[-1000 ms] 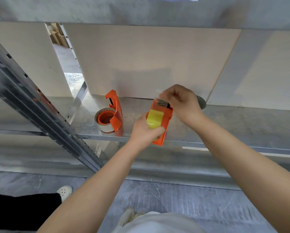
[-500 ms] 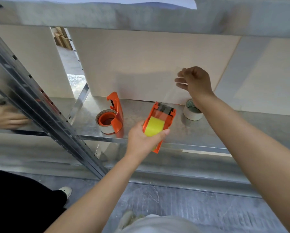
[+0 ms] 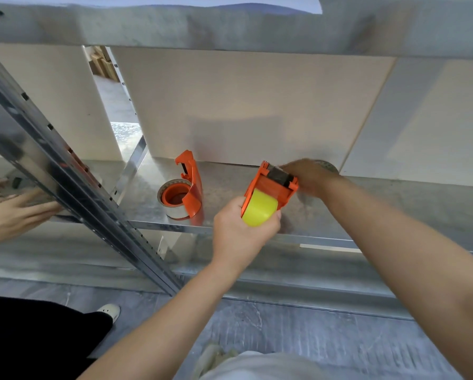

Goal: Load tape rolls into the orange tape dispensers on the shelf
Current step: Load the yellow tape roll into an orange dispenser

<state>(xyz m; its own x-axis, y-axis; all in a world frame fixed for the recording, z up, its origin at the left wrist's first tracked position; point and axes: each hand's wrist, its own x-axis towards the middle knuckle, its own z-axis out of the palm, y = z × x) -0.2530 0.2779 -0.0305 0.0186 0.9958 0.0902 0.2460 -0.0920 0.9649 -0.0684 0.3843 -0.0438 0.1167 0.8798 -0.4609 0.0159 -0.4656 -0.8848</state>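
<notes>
My left hand (image 3: 242, 231) grips an orange tape dispenser (image 3: 269, 187) by its handle end, with a yellow tape roll (image 3: 258, 211) seated in it, held just above the metal shelf (image 3: 367, 215). My right hand (image 3: 309, 175) is blurred at the dispenser's cutter end, its fingers against the head; whether it pinches tape is unclear. A second orange dispenser (image 3: 191, 187) lies on the shelf to the left, with a pale tape roll (image 3: 172, 212) on its hub. Another tape roll (image 3: 326, 165) peeks out behind my right hand.
A slanted metal upright (image 3: 65, 171) crosses the left side. Another person's hand (image 3: 13, 215) rests on the shelf beyond it, and their dark trouser leg and white shoe (image 3: 109, 311) are on the floor at lower left. A beige back panel (image 3: 243, 105) closes the shelf bay.
My right hand was raised above the shelf half a second ago and has dropped back to the dispenser's cutter end. My left hand still holds the dispenser, slightly shifted right.
</notes>
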